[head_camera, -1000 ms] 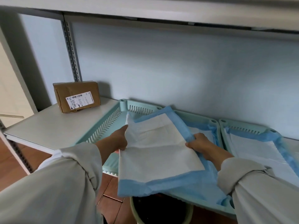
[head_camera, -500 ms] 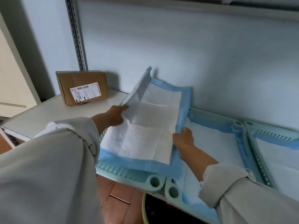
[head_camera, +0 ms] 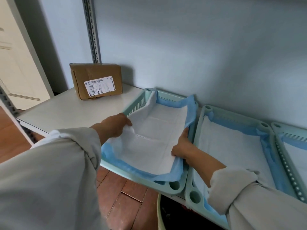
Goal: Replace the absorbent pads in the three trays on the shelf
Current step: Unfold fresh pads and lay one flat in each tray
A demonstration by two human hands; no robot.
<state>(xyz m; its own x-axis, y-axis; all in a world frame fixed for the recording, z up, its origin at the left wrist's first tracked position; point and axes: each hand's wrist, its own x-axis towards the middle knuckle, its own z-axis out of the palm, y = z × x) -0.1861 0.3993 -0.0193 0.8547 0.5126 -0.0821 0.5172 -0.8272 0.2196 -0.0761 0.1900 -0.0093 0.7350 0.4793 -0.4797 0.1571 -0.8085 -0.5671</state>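
Head view. I am laying a fresh absorbent pad (head_camera: 154, 140) into the left tray (head_camera: 172, 186), the first of three trays ranged side by side on the shelf (head_camera: 66, 112). My left hand (head_camera: 114, 125) is pinching the pad's left edge near its middle, thumb over and fingers under as far as I can tell; my right hand (head_camera: 181, 147) is gripping the right edge against the wall between this tray and the middle tray (head_camera: 196, 195). Both hands are closed on the pad, neither flat on it.

The pad is lying with its long axis running away from me toward the back wall, matching the tray's long axis. Its far blue border is riding up over the tray's rear rim, its near border is draping over the front rim, and the white centre is sagging into the tray. The pad is sitting directly between my hands, both roughly equally near. I am judging that the next move is pressing the borders down inside the walls.

The middle tray and the right tray (head_camera: 289, 163) are each holding a pad. A cardboard box (head_camera: 96, 80) is standing well apart on the left.
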